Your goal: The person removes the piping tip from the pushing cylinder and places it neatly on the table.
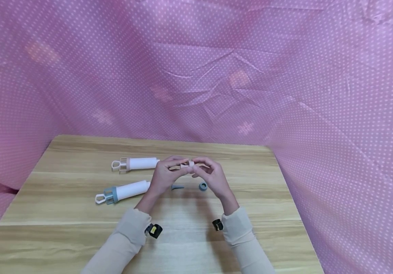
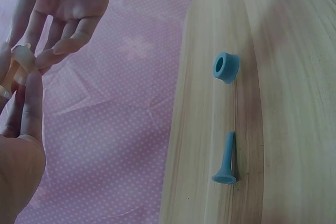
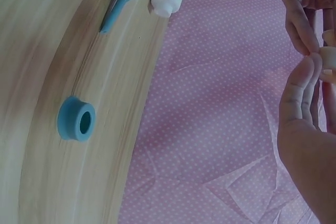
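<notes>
My left hand (image 1: 164, 176) and right hand (image 1: 215, 178) meet above the table and pinch a small pale beige ring-shaped fitting (image 1: 191, 163) between fingertips and thumbs. In the left wrist view, the beige fitting (image 2: 23, 59) shows a rounded band; fingers hide much of it, and whether it is one piece or two I cannot tell. On the table below lie a blue-grey flared nozzle (image 2: 226, 163) on its side and a blue-grey ring cap (image 3: 77, 120), both apart from the hands.
Left of my hands lie two white syringe-like tubes with loop handles, one with a beige collar (image 1: 143, 163), the nearer with a blue-grey collar (image 1: 132, 190). Pink dotted cloth (image 1: 196, 95) surrounds the wooden table (image 1: 63, 232) at the back and sides.
</notes>
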`<control>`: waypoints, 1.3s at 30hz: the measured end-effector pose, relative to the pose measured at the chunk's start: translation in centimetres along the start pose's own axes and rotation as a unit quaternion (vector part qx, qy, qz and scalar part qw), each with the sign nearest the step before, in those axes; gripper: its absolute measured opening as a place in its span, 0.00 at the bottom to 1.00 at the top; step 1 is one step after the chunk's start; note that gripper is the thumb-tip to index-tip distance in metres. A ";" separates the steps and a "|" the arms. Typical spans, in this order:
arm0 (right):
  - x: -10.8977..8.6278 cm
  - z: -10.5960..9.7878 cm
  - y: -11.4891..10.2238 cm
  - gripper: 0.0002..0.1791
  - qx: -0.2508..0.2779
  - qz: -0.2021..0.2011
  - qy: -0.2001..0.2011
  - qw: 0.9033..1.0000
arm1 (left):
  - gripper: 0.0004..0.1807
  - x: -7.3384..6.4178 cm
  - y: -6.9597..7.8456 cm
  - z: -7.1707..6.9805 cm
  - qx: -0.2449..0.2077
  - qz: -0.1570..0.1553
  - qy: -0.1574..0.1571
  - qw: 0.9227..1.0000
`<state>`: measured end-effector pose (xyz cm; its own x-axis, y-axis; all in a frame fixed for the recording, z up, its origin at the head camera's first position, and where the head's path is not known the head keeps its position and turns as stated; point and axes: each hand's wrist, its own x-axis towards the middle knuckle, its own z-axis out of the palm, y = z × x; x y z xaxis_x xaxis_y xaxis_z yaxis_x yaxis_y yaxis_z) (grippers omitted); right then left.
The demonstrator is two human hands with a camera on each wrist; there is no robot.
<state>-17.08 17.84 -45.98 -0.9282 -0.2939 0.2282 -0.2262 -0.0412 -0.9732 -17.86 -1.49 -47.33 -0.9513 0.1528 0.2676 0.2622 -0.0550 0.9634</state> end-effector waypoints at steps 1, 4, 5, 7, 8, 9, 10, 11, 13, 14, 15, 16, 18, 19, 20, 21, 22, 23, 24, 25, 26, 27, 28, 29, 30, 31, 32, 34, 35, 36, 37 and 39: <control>0.0 0.0 0.0 0.16 0.003 0.001 -0.001 1.000 | 0.19 0.0 0.1 0.0 0.001 -0.002 0.001 1.000; 0.1 0.0 0.1 0.16 0.011 0.002 -0.002 1.000 | 0.19 -0.1 0.6 0.2 0.005 -0.007 0.003 1.000; 0.1 0.0 0.1 0.16 0.014 0.002 -0.002 1.000 | 0.18 -0.2 1.0 0.3 0.006 -0.008 0.003 1.000; 0.1 0.0 0.2 0.16 0.018 0.002 -0.002 1.000 | 0.18 -0.4 1.9 0.4 0.009 -0.009 0.002 1.000; 0.0 0.0 0.2 0.16 0.021 0.003 -0.001 1.000 | 0.18 -0.5 2.2 0.4 0.010 -0.010 0.002 1.000; 0.0 0.0 0.2 0.16 0.024 0.005 0.000 1.000 | 0.18 -0.6 2.6 0.5 0.009 -0.010 0.001 1.000; 0.0 0.0 0.2 0.16 0.026 0.006 0.002 1.000 | 0.18 -0.7 2.9 0.5 0.009 -0.010 0.000 1.000; 0.0 0.0 0.3 0.16 0.028 0.009 0.003 1.000 | 0.18 -0.8 3.1 0.5 0.009 -0.010 -0.001 1.000; 0.0 0.0 0.4 0.16 0.036 0.016 0.003 0.999 | 0.18 -0.8 3.0 0.5 0.008 -0.010 0.000 1.000; 0.0 0.1 0.4 0.16 0.041 0.019 0.002 0.999 | 0.18 -0.8 2.9 0.5 0.007 -0.010 0.001 1.000; 0.0 0.1 0.5 0.16 0.043 0.022 0.002 0.999 | 0.18 -0.8 2.9 0.5 0.007 -0.010 0.001 1.000; 0.0 0.1 0.5 0.16 0.047 0.024 0.002 0.999 | 0.18 -0.7 2.8 0.5 0.005 -0.009 0.001 1.000; 0.0 0.1 0.7 0.16 0.051 0.026 0.002 0.998 | 0.18 -0.7 2.7 0.6 0.004 -0.008 -0.001 1.000; 0.0 0.1 0.8 0.16 0.050 0.026 0.003 0.998 | 0.18 -0.7 2.6 0.6 0.002 -0.008 -0.002 1.000; 0.0 0.1 0.8 0.16 0.048 0.025 0.005 0.999 | 0.18 -0.7 2.6 0.6 0.003 -0.008 -0.003 1.000; 0.0 0.0 0.8 0.16 0.044 0.024 0.008 0.999 | 0.18 -0.7 2.6 0.5 0.004 -0.008 -0.003 1.000; 0.0 0.0 0.9 0.16 0.038 0.024 0.013 0.999 | 0.18 -0.7 2.5 0.5 0.006 -0.009 -0.002 1.000; 0.0 -0.1 0.9 0.16 0.032 0.024 0.017 0.999 | 0.18 -0.7 2.6 0.5 0.010 -0.011 -0.001 1.000; 0.0 -0.2 0.9 0.16 0.026 0.027 0.022 0.999 | 0.18 -0.6 2.6 0.5 0.016 -0.013 0.003 1.000; 0.1 -0.2 0.9 0.16 0.019 0.029 0.028 0.999 | 0.18 -0.6 2.6 0.5 0.022 -0.015 0.007 1.000; 0.1 -0.3 1.0 0.16 0.012 0.031 0.034 0.999 | 0.17 -0.5 2.2 0.4 0.031 -0.018 0.014 0.999; 0.1 -0.4 1.0 0.17 0.005 0.033 0.040 0.999 | 0.18 -0.3 1.7 0.4 0.037 -0.018 0.020 0.999; 0.1 -0.5 1.1 0.17 0.001 0.033 0.045 0.998 | 0.18 -0.1 1.1 0.3 0.044 -0.017 0.029 0.998; 0.2 -0.6 1.1 0.17 0.000 0.033 0.051 0.998 | 0.18 0.1 0.6 0.2 0.050 -0.015 0.037 0.998; 0.2 -0.7 1.2 0.17 -0.001 0.032 0.057 0.998 | 0.18 0.3 0.0 0.2 0.053 -0.012 0.046 0.997; 0.3 -0.8 1.2 0.18 -0.002 0.029 0.063 0.998 | 0.18 0.5 -0.6 0.1 0.055 -0.008 0.053 0.997; 0.4 -0.8 1.3 0.17 -0.001 0.026 0.069 0.997 | 0.19 0.7 -1.2 0.1 0.056 -0.003 0.061 0.997; 0.4 -1.0 1.5 0.18 0.001 0.021 0.083 0.996 | 0.19 0.9 -1.5 0.2 0.054 0.007 0.074 0.996; 0.5 -1.1 1.6 0.18 0.001 0.020 0.089 0.996 | 0.20 0.9 -1.7 0.2 0.053 0.011 0.079 0.995; 0.5 -1.1 1.7 0.18 0.001 0.019 0.095 0.995 | 0.20 1.0 -1.8 0.2 0.051 0.013 0.084 0.995; 0.5 -1.2 1.8 0.18 0.001 0.020 0.100 0.995 | 0.21 1.0 -2.0 0.3 0.048 0.015 0.090 0.995; 0.4 -1.4 1.9 0.18 -0.001 0.022 0.109 0.994 | 0.22 1.1 -2.3 0.5 0.043 0.014 0.103 0.994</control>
<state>-18.30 18.94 -47.71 -0.9790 -0.0820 0.1866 -0.1846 -0.0313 -0.9823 -19.46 -0.74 -49.25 -0.9539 -0.0534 0.2954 0.2941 0.0303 0.9553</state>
